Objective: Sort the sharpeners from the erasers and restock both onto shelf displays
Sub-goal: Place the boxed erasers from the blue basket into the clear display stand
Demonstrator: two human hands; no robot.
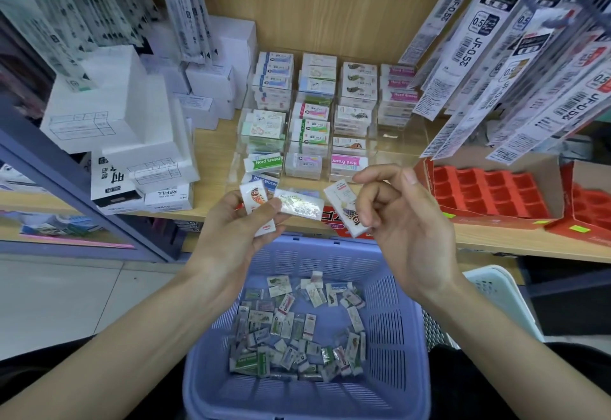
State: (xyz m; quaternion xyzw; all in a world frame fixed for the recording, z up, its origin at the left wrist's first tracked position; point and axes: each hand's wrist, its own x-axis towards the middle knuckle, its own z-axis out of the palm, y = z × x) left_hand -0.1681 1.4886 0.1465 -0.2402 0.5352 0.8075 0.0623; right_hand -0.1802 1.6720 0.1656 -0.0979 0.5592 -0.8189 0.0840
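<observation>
My left hand (236, 224) holds two wrapped erasers: a white one with an owl print (255, 203) and a shiny one (299, 206) pointing right. My right hand (393, 211) pinches a third white eraser (345, 209) by its edge, close to the shiny one. Both hands hover above a blue plastic basket (393, 304) with several loose wrapped erasers (297, 330) on its bottom. Beyond the hands, a clear acrylic display (390, 142) on the wooden shelf holds rows of stacked erasers; its right front cells look bare.
White refill boxes (132, 128) are stacked at the left of the shelf. Red cardboard trays with empty cells (489, 194) stand at the right. Hanging pen refill packs (515, 66) crowd the upper right. A white basket (499, 290) stands right of the blue one.
</observation>
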